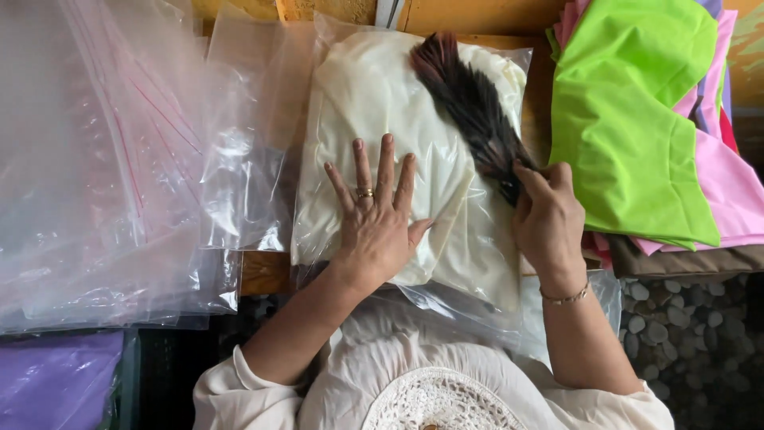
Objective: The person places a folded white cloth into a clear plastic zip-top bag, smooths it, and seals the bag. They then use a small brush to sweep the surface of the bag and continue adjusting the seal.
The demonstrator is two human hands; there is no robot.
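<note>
A clear plastic bag (485, 263) holding folded cream cloth (374, 95) lies in front of me on a wooden surface. My left hand (376, 215), fingers spread and wearing a ring, presses flat on the bag's middle. My right hand (547, 215), with a thin bracelet on the wrist, grips the base of a dark brown feather brush (471, 99) that lies diagonally across the bag's upper right part, its reddish tip toward the far edge.
A pile of empty clear plastic bags (111, 159) covers the left side. Folded cloths in bright green (629, 119), pink and brown are stacked at the right. A purple cloth in plastic (56, 378) sits lower left. Pebbled floor (676, 326) shows lower right.
</note>
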